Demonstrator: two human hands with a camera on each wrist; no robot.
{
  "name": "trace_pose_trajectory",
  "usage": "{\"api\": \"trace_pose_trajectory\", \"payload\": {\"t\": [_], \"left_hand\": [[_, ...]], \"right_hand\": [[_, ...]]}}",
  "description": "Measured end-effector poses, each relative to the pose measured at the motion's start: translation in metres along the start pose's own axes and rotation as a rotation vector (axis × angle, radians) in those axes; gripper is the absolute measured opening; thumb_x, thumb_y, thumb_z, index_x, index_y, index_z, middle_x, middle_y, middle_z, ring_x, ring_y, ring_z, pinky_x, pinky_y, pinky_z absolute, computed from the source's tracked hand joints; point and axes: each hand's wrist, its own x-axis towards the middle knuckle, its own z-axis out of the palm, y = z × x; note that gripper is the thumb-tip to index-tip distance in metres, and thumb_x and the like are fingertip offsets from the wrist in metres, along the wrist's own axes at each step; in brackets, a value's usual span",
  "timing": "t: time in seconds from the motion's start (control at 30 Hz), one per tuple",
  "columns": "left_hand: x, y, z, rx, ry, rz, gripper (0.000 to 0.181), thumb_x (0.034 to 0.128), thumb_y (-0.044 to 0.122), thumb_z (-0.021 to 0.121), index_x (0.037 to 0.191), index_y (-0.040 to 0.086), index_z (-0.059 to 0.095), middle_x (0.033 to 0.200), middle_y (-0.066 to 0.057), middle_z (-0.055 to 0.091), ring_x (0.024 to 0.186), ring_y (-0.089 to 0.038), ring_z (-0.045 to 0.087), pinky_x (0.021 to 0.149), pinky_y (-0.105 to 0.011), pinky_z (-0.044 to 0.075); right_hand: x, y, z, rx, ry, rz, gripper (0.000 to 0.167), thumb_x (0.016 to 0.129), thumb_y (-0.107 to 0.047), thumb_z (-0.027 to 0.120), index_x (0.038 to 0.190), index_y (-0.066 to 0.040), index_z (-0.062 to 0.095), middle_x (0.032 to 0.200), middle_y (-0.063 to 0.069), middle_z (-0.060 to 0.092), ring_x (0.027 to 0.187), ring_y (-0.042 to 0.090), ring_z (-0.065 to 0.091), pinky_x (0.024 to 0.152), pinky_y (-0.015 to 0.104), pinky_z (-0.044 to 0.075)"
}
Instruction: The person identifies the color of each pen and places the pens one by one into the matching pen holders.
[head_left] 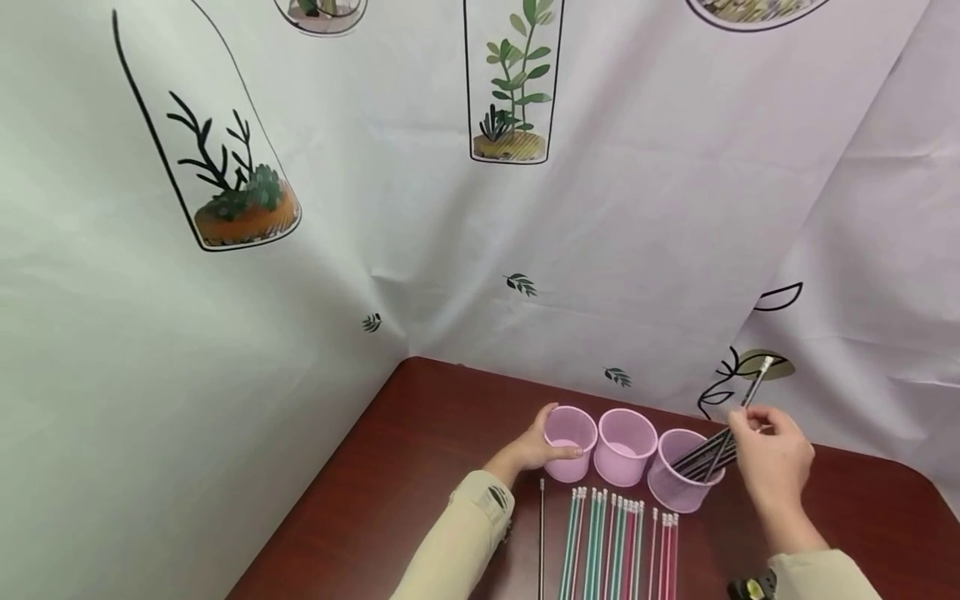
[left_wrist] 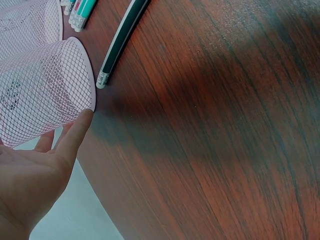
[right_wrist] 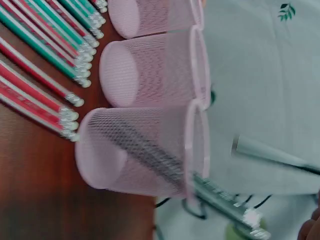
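Observation:
My left hand (head_left: 531,448) grips the leftmost pink mesh cup (head_left: 567,469), thumb across its front and a finger at its rim; the left wrist view shows a fingertip of that hand (left_wrist: 45,172) against the cup's edge (left_wrist: 50,85). Above the rightmost pink cup (head_left: 675,492), my right hand (head_left: 776,458) pinches a black pencil (head_left: 756,382), its white eraser end up. That cup (right_wrist: 140,175) holds several black pencils (right_wrist: 220,200) leaning to the right. Blurred in the right wrist view, the pinched pencil (right_wrist: 272,154) has one end just outside the cup's opening.
A middle pink cup (head_left: 622,471) stands between the other two. In front lie a single black pencil (head_left: 542,533) and a row of green and pink pencils (head_left: 618,542) on the dark red table (head_left: 360,483). A printed white cloth (head_left: 637,208) hangs behind.

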Motion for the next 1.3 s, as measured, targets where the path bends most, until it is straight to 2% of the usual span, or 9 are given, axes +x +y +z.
{"api": "trace_pose_trajectory", "payload": {"t": [0.23,0.3,0.4,0.53,0.6,0.77,0.87,1.17,1.3], "left_hand": [[-0.001,-0.001,0.001,-0.009,0.005,0.012,0.096,0.073,0.021,0.079,0.145,0.009,0.017,0.131,-0.023,0.041,0.118,-0.036,0.043,0.099,-0.049,0.033],[-0.001,-0.001,0.001,-0.011,0.0,0.011,0.096,0.0732,0.022,0.079,0.145,0.009,0.016,0.131,-0.022,0.041,0.118,-0.036,0.043,0.1,-0.049,0.033],[-0.003,-0.002,0.002,-0.013,-0.01,0.001,0.097,0.0732,0.022,0.079,0.145,0.009,0.016,0.131,-0.021,0.041,0.118,-0.035,0.043,0.1,-0.049,0.033],[-0.005,-0.001,0.002,-0.016,-0.009,-0.005,0.096,0.0734,0.022,0.079,0.145,0.01,0.016,0.131,-0.022,0.041,0.118,-0.036,0.042,0.1,-0.05,0.032],[-0.004,-0.001,0.002,-0.017,-0.009,0.005,0.096,0.0739,0.021,0.078,0.145,0.009,0.016,0.131,-0.023,0.04,0.119,-0.037,0.042,0.1,-0.05,0.032],[0.0,0.0,0.001,-0.017,-0.009,0.015,0.095,0.0742,0.021,0.078,0.145,0.009,0.016,0.132,-0.024,0.04,0.119,-0.037,0.042,0.1,-0.05,0.032],[0.001,-0.001,0.0,-0.015,-0.006,0.016,0.095,0.0739,0.021,0.078,0.145,0.009,0.016,0.131,-0.024,0.041,0.119,-0.038,0.042,0.1,-0.051,0.032],[-0.001,-0.002,0.001,-0.027,-0.003,0.012,0.095,0.0741,0.021,0.078,0.145,0.009,0.016,0.13,-0.023,0.042,0.118,-0.037,0.043,0.1,-0.05,0.032],[0.0,-0.002,0.001,-0.034,-0.006,0.02,0.096,0.0741,0.021,0.078,0.145,0.007,0.015,0.13,-0.023,0.042,0.118,-0.037,0.043,0.1,-0.05,0.032]], "right_hand": [[-0.009,0.036,0.004,0.131,0.124,0.111,0.008,0.079,-0.018,0.061,0.072,-0.018,0.059,0.055,-0.024,0.045,0.053,-0.005,0.042,0.049,0.012,0.031],[-0.01,0.044,0.004,0.222,0.179,0.132,0.013,0.079,-0.014,0.061,0.071,-0.021,0.056,0.056,-0.024,0.047,0.052,-0.006,0.043,0.048,0.008,0.033],[-0.006,0.059,0.005,0.484,0.223,0.146,0.013,0.079,-0.005,0.061,0.073,-0.016,0.056,0.059,-0.017,0.055,0.049,-0.006,0.05,0.045,0.007,0.038],[0.0,0.074,0.008,0.662,0.2,0.162,0.011,0.078,0.0,0.061,0.078,-0.01,0.055,0.062,-0.007,0.06,0.044,0.0,0.055,0.04,0.01,0.041],[0.0,0.077,0.01,0.565,0.17,0.153,0.009,0.079,-0.004,0.061,0.078,-0.011,0.055,0.062,-0.011,0.059,0.044,-0.002,0.054,0.04,0.01,0.041],[-0.014,0.068,0.008,0.148,0.065,0.168,0.007,0.081,-0.016,0.059,0.078,-0.013,0.054,0.056,-0.031,0.045,0.048,-0.011,0.043,0.047,0.008,0.035],[-0.022,0.07,0.012,0.015,-0.013,0.146,0.012,0.082,-0.02,0.06,0.082,-0.008,0.056,0.057,-0.033,0.04,0.051,-0.011,0.038,0.052,0.014,0.032],[-0.039,0.078,0.022,-0.151,-0.142,0.139,0.025,0.087,-0.026,0.054,0.09,-0.002,0.057,0.076,0.008,0.055,0.065,0.015,0.045,0.06,0.031,0.032],[-0.04,0.077,0.023,-0.127,-0.159,0.185,0.029,0.088,-0.028,0.052,0.099,-0.001,0.052,0.081,0.01,0.054,0.069,0.02,0.046,0.06,0.032,0.032]]}}
